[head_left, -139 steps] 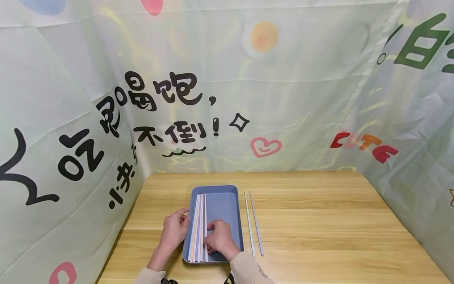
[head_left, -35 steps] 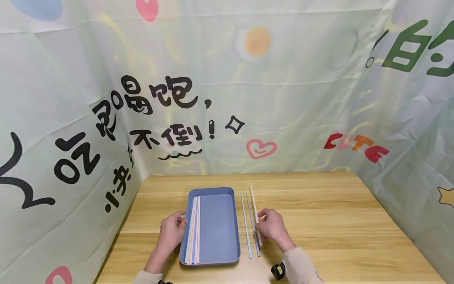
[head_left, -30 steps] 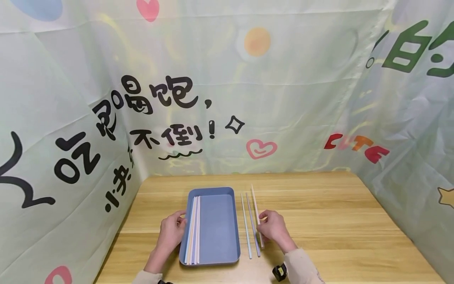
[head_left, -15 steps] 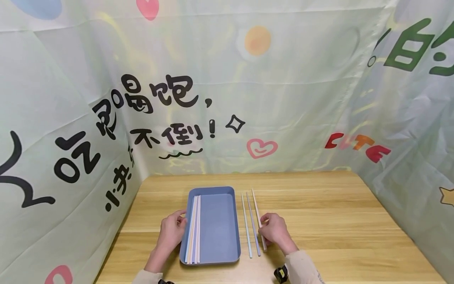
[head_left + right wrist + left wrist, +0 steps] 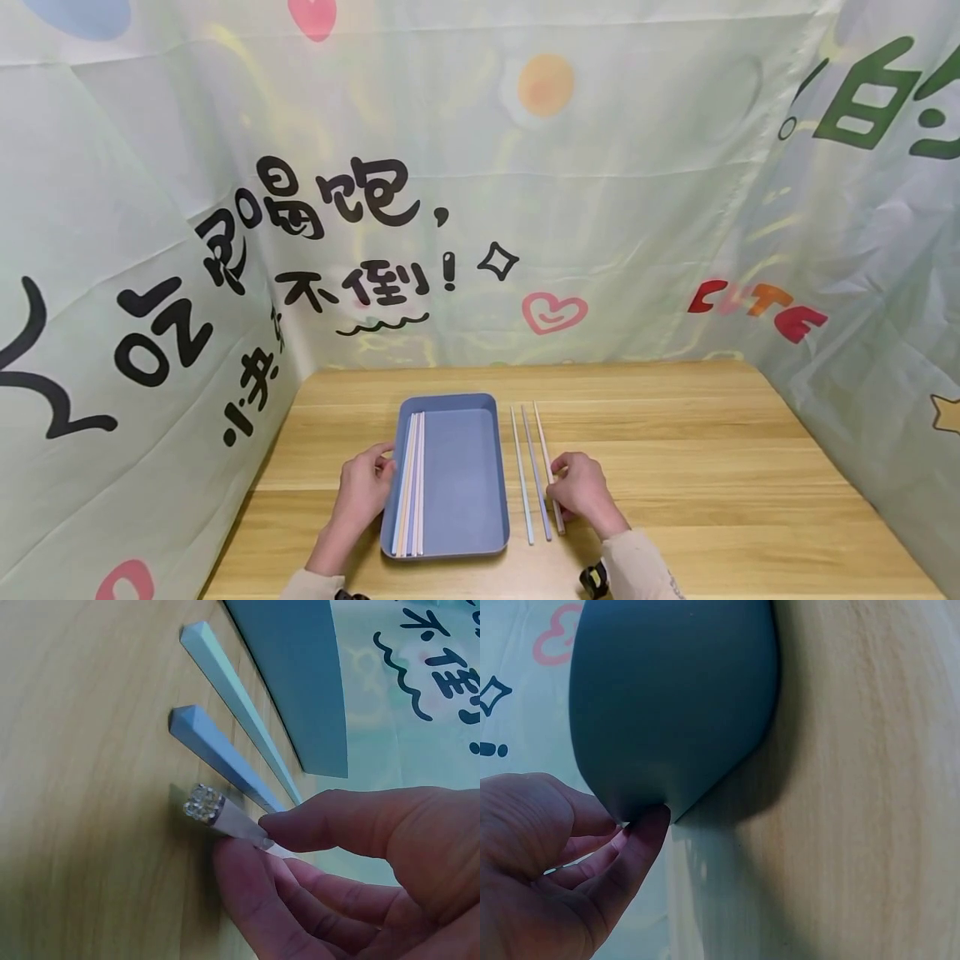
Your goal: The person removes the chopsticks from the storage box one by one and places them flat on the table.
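Thumb and fingers of my left hand pinch the left rim of a blue rectangular tray; the left wrist view shows the tray's outer wall from close up. Several pastel chopsticks lie lengthwise along the tray's left side. Right of the tray, my right hand pinches a pale pink chopstick low over or on the table. Its near end looks glittery in the right wrist view. A light-green chopstick and a blue-purple chopstick lie side by side between it and the tray.
The wooden table extends to the right of the right hand. Printed cloth hangs behind the table and on both sides. A black wrist strap sits by the right sleeve.
Earlier my right hand was inside the tray at the chopsticks; it has since carried the pink chopstick right and lowered it beside the other two. The left hand has stayed at the tray's rim.
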Available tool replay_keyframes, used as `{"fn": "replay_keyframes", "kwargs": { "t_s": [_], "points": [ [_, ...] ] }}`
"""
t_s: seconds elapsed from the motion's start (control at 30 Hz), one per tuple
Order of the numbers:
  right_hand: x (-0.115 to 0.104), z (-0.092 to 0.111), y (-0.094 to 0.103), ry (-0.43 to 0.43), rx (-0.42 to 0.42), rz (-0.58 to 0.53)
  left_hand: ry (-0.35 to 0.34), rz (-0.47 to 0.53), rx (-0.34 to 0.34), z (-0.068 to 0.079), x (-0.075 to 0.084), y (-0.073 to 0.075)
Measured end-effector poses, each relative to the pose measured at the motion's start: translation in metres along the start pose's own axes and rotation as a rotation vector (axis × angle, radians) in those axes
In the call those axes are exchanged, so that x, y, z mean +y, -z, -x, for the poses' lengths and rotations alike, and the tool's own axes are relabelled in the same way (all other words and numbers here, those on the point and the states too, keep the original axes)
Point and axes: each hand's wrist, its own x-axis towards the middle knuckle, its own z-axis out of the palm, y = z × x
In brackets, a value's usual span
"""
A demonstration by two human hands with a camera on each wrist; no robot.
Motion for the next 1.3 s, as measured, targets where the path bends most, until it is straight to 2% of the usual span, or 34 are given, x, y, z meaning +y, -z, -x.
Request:
{"fn": "replay_keyframes", "kwargs": {
  "t_s": [0.53,0.67,0.87,1.3],
  "points": [
    [-0.002,0.0,0.001,0.016,0.015,0.006,0.01,-0.006,0.002,-0.001,0.001,0.0],
    [-0.011,-0.001,0.002,0.034,0.028,0.002,0.0,-0.004,0.01,0.0,0.002,0.001],
    [-0.029,0.001,0.0,0.088,0.023,-0.065,-0.004,-0.002,0.016,0.0,0.001,0.0],
    [-0.06,0.002,-0.025,0.18,0.014,-0.174,0.003,0.0,0.011,0.001,0.001,0.0]
  ]
}}
